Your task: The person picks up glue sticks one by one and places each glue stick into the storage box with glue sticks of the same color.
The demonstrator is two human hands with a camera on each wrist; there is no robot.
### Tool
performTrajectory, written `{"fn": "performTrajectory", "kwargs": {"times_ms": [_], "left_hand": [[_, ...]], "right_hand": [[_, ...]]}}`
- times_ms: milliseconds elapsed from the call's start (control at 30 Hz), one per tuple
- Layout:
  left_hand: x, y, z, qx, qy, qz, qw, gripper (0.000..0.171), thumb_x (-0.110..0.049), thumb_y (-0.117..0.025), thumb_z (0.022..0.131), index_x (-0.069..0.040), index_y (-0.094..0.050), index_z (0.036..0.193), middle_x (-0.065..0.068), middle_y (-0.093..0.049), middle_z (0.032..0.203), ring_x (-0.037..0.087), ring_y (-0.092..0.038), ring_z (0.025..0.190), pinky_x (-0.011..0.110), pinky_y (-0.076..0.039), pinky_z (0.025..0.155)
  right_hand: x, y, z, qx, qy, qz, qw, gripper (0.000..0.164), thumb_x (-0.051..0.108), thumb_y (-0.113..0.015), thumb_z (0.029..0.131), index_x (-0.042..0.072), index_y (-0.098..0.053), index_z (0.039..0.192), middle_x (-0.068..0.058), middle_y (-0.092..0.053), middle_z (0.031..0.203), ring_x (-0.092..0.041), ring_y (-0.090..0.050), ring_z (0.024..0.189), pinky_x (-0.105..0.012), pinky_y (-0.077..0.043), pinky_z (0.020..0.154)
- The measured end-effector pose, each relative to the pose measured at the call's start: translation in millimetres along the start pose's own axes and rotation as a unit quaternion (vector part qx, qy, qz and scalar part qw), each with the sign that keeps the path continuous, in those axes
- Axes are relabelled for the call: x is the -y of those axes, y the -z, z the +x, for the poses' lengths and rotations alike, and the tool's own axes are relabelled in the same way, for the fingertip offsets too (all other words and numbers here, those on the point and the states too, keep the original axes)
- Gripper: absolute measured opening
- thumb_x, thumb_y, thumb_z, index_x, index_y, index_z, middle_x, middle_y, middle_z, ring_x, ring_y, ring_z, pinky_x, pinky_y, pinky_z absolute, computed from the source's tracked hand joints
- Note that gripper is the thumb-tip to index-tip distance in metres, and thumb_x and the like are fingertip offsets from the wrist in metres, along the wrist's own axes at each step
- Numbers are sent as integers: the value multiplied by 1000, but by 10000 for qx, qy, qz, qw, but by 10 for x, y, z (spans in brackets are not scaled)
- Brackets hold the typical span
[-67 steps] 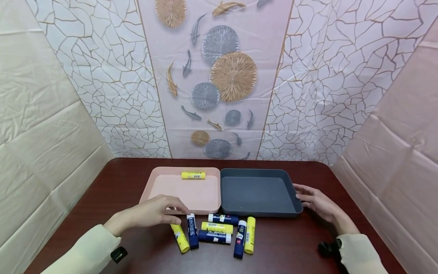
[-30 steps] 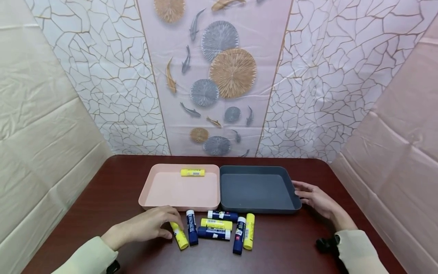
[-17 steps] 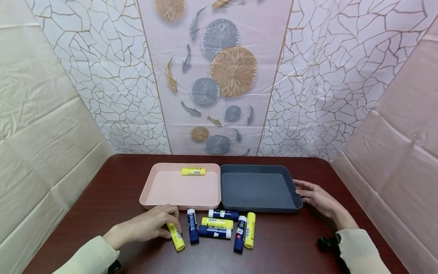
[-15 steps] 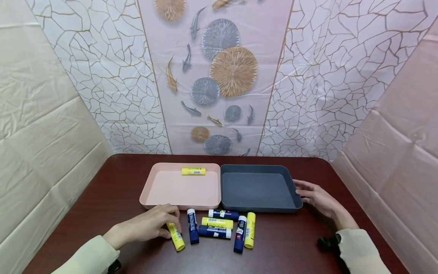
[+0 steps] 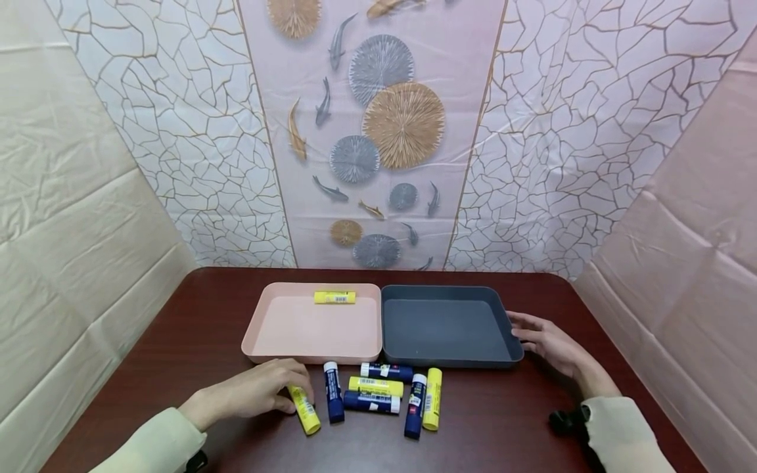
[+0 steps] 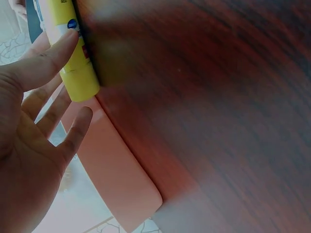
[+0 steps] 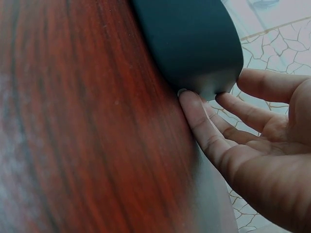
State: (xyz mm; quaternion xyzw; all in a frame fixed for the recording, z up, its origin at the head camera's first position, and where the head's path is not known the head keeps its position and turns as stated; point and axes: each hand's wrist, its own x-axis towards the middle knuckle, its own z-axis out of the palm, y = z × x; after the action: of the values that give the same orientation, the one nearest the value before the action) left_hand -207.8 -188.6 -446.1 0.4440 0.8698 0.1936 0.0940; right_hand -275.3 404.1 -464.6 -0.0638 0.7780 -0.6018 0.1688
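Observation:
In the head view my left hand [image 5: 254, 391] pinches the upper end of a yellow glue stick [image 5: 306, 414] lying aslant at the left of the group. The left wrist view shows the thumb along one side of this stick and fingers behind it. Just right of it lies a dark blue glue stick [image 5: 334, 394] with a white cap. My right hand [image 5: 550, 348] touches the outer right wall of the dark grey tray [image 5: 452, 328]. In the right wrist view its fingertips [image 7: 190, 99] meet the tray's corner, fingers loosely extended.
Left of the grey tray sits a pink tray [image 5: 307, 332] with one yellow glue stick [image 5: 335, 297] at its back. In front lie more blue [image 5: 371, 401] and yellow [image 5: 432, 399] glue sticks on the dark red table [image 5: 485, 427]. Patterned cloth [image 5: 402, 230] hangs behind.
My left hand has come down from above the blue stick's cap, moved left and taken hold of the yellow glue stick, whose near end has swung slightly left. The right hand stays put.

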Motion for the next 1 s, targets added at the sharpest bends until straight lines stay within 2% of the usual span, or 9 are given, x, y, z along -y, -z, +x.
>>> {"fn": "performTrajectory", "kwargs": {"times_ms": [200,333,533,1000], "left_hand": [[30,-17,7,-91,-284,157,9994,33,-11,-85,85,-32,-75,109,-22,-64,106,2,-58,105,33,-51,92],[22,8,-2,8,-161,104,9998,31,-13,-86,85,-31,-75,108,-23,-64,105,0,-58,102,31,-51,90],[-23,100,-21,62,79,-253,9996,30,-15,-86,87,-33,-75,108,-23,-63,106,-2,-58,98,29,-52,88],[-83,189,35,-309,-138,-473,9983,29,-21,-82,91,-32,-76,117,-20,-66,110,-1,-59,98,29,-52,89]], "right_hand": [[-7,-3,7,-33,-57,5,10000,69,22,-58,108,0,-22,164,-32,-30,162,-12,-62,118,-29,-54,95],[-15,-1,7,-27,-62,0,10000,69,22,-57,108,0,-23,164,-32,-31,161,-12,-63,117,-29,-54,95],[-15,4,3,7,26,58,10000,69,19,-57,108,-2,-22,163,-33,-29,162,-9,-64,115,-29,-54,94],[-14,4,9,7,11,52,10000,69,20,-57,108,-2,-23,163,-33,-28,162,-9,-63,115,-29,-54,95]]}}
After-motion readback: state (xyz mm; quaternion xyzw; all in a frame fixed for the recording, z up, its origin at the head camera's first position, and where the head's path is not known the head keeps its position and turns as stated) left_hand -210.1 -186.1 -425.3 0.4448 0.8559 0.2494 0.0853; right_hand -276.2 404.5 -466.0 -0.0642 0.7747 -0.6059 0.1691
